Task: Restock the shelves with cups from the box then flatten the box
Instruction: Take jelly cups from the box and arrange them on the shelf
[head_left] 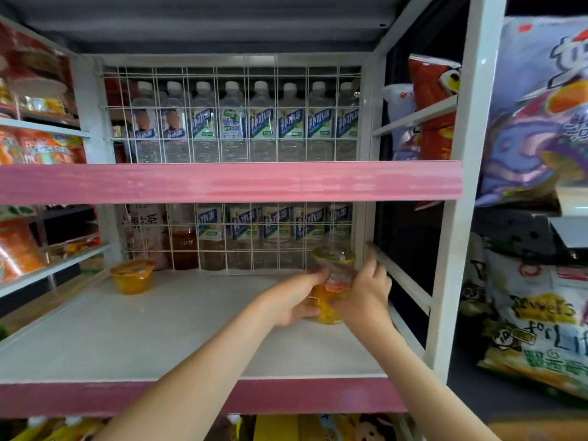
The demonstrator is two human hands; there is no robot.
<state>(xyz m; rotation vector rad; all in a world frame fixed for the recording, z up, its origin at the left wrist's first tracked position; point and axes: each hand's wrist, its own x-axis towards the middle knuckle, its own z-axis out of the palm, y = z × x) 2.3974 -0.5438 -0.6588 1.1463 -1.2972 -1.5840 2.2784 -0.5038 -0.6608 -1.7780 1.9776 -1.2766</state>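
Two clear fruit cups stand stacked at the back right of the white shelf [178, 329]. The upper cup [335, 265] has a yellow-green lid; the lower cup [324, 305] is filled with orange fruit. My left hand [294, 299] grips the stack from the left and my right hand [366, 292] holds it from the right, fingers curled round the cups. Another orange fruit cup [132, 276] stands alone at the back left of the same shelf. The box is out of view.
A wire grid [241, 237] backs the shelf, with water bottles behind it. A pink-edged shelf [229, 181] hangs above. White side rails [401, 278] close the right side. Snack bags fill the neighbouring racks left and right.
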